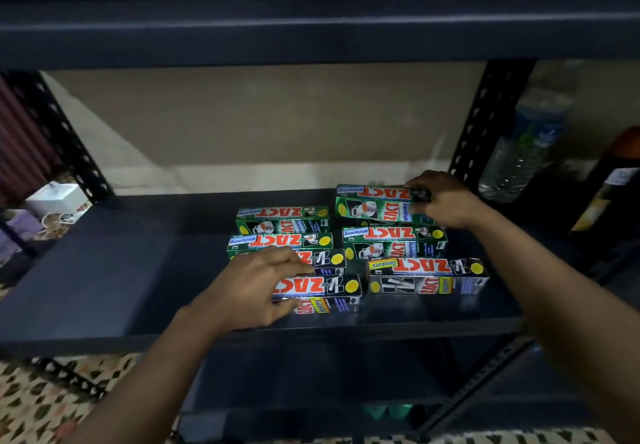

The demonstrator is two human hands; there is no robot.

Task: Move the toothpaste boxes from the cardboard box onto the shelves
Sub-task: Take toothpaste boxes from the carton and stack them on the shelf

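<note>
Fingers [426,183] of the right hand [448,201] grasp the right end of the rear green box [374,206]; the left hand [249,287] clasps the left end of the front black box [332,286]. Both boxes lie on the shelf [104,270], long axes running left-right.

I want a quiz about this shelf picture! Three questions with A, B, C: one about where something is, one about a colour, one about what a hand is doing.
1. Where is the water bottle?
A. Past the right shelf post
B. In a hand
C. Far left of the picture

2. The Smokers toothpaste box that the left hand grips is mostly:
A. pink
B. black
C. purple

3. The right hand is:
A. hanging idle
B. holding the bottle
C. gripping a green Whitening toothpaste box

Answers:
1 A, it stands right of the post.
2 B, black panels surround the red lettering.
3 C, fingers curl round its right end.
</note>
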